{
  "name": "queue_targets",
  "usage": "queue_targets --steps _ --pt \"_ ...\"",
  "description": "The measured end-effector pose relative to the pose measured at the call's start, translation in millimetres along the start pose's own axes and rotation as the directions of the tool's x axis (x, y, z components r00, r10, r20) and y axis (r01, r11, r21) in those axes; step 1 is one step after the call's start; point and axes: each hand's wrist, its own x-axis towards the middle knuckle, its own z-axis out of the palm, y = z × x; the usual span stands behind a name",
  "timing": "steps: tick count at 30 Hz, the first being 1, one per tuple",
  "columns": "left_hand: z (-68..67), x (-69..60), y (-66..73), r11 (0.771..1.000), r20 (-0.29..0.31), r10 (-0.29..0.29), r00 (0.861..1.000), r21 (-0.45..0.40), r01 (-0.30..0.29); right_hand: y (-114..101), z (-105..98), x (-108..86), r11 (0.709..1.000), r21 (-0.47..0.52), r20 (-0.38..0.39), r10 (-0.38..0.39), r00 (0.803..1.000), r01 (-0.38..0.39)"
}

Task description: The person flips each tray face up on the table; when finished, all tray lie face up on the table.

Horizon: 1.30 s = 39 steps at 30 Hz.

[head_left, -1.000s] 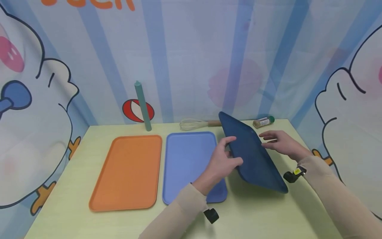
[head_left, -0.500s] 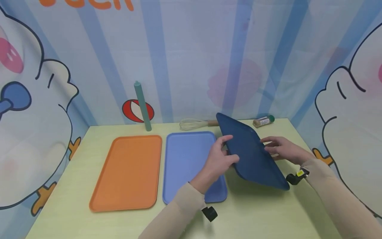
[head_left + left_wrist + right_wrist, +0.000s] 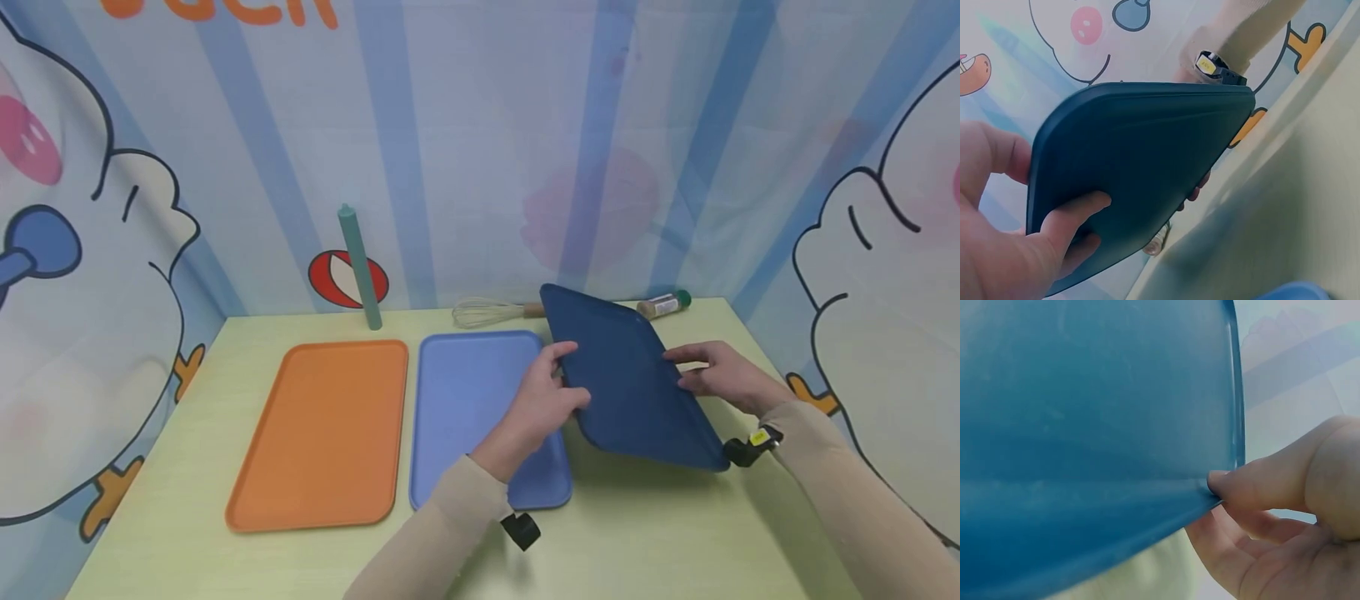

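A dark blue tray (image 3: 630, 383) is held tilted above the right part of the table, its left side higher than its right. My left hand (image 3: 534, 408) grips its left edge; in the left wrist view the fingers (image 3: 1082, 209) lie against the underside. At the opposite edge, my right hand (image 3: 723, 379) pinches the rim between thumb and fingers, as the right wrist view shows the thumb (image 3: 1254, 481) on the upper face. Beneath my left forearm lies a lighter blue tray (image 3: 476, 400), partly covered by that arm.
An orange tray (image 3: 326, 429) lies flat at the left. Along the back stand or lie a green stick (image 3: 360, 267), a whisk (image 3: 487, 312) whose handle the dark tray partly hides, and a small green-capped jar (image 3: 663, 305). A printed curtain (image 3: 480, 150) hangs behind the table (image 3: 600, 542).
The dark blue tray has tipped flatter and shifted slightly left with my left hand. My right hand has come down onto its right edge and now pinches it.
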Motion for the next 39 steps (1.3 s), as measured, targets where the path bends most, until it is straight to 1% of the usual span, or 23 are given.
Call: queue_targets --steps 7,10,15,20,23,27,31,33,39 --pt "-4.0 0.4 -3.7 0.999 0.012 -0.021 1.000 0.035 0.021 -3 -1 -2.7 1.000 0.008 -0.009 0.013 1.000 -0.013" --pt "-4.6 0.9 -5.5 0.997 0.014 -0.040 0.999 0.059 0.039 -3 -1 -3.6 1.000 0.010 -0.012 0.010 1.000 -0.010" --pt "-6.0 1.3 -9.0 0.987 0.019 -0.073 0.997 0.143 0.069 -2 -2 -6.0 1.000 0.014 -0.024 -0.001 1.000 0.001" --pt "-8.0 3.2 -12.1 0.977 0.041 -0.094 0.995 0.195 0.084 -1 -2 -7.9 1.000 0.000 -0.040 -0.009 0.999 0.009" --pt "-9.0 4.7 -13.2 0.968 0.052 -0.108 0.993 0.233 0.093 0 -3 -8.3 1.000 0.001 -0.040 -0.006 0.999 0.006" --pt "-9.9 7.2 -16.5 0.949 0.071 -0.129 0.989 0.298 0.103 2 -3 -8.5 1.000 0.003 -0.045 0.008 0.999 -0.007" --pt "-9.8 8.5 -21.2 0.936 0.080 -0.138 0.987 0.337 0.104 5 -3 -8.4 1.000 0.011 -0.051 0.019 0.999 -0.019" --pt "-9.3 8.6 -23.5 0.929 0.076 -0.147 0.986 0.353 0.111 6 -3 -8.2 1.000 0.014 -0.053 0.022 0.998 -0.021" --pt "-7.0 9.7 -27.4 0.897 0.050 -0.154 0.987 0.425 0.119 10 -4 -7.0 1.000 0.010 -0.063 0.030 0.998 -0.029"
